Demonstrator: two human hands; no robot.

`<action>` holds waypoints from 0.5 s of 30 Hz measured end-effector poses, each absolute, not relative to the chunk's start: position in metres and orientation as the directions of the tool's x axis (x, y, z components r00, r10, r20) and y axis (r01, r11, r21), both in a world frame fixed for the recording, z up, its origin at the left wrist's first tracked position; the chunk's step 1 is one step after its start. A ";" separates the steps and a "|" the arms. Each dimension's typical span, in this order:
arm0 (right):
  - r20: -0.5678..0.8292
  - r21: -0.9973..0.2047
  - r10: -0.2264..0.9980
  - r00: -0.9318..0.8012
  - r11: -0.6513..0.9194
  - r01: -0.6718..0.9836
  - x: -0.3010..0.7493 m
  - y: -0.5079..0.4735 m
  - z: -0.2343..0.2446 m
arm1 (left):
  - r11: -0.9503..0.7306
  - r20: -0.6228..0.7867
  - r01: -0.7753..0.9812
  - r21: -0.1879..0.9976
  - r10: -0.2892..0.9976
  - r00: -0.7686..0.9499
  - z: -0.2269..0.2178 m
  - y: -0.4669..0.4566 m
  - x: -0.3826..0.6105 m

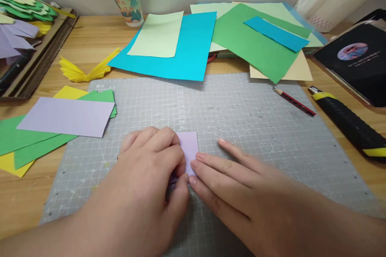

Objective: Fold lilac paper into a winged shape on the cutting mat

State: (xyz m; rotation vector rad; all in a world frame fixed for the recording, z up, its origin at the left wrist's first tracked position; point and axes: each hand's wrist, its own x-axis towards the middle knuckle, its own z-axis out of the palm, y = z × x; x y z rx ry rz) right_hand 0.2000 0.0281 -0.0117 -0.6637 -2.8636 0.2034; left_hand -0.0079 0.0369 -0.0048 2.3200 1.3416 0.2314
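A lilac sheet of paper (189,141) lies on the grey cutting mat (223,108), much of it hidden beneath my left hand (150,168). The fingers of that hand are curled, with thumb and forefinger pinched together at the paper's near edge. My right hand (238,184) lies flat with its fingers stretched out, several fingertips touching the paper's right edge. Left of the hands, another lilac rectangle (66,114) rests on green paper strips (45,148) and yellow paper (70,92).
Behind the mat are a blue sheet (193,48), a green sheet (256,44) and a yellow folded paper fan (86,70). Stacked paper cups (126,4) stand at the wall. To the right lie a pencil (295,102), a utility knife (346,124) and a phone (356,60).
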 end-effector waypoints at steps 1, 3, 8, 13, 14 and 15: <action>0.155 -0.179 0.450 -0.879 0.888 0.423 0.199 0.028 -0.012 | -0.428 -0.072 0.779 0.458 0.856 0.512 -0.005 0.037 -0.008; 0.152 -0.182 0.459 -0.875 0.883 0.432 0.198 0.027 -0.013 | -0.428 -0.072 0.780 0.455 0.856 0.512 -0.005 0.036 -0.008; 0.166 -0.154 0.470 -0.867 0.881 0.448 0.197 0.024 -0.017 | -0.421 -0.089 0.788 0.449 0.857 0.508 -0.006 0.037 -0.007; 0.166 -0.108 0.454 -0.876 0.891 0.441 0.197 0.022 -0.019 | -0.421 -0.083 0.791 0.444 0.860 0.504 -0.006 0.038 -0.005; 0.158 -0.104 0.448 -0.880 0.894 0.437 0.198 0.022 -0.019 | -0.421 -0.084 0.791 0.444 0.859 0.505 -0.005 0.038 -0.005; 0.163 -0.103 0.441 -0.883 0.897 0.429 0.199 0.021 -0.017 | -0.420 -0.087 0.791 0.444 0.859 0.505 -0.005 0.038 -0.005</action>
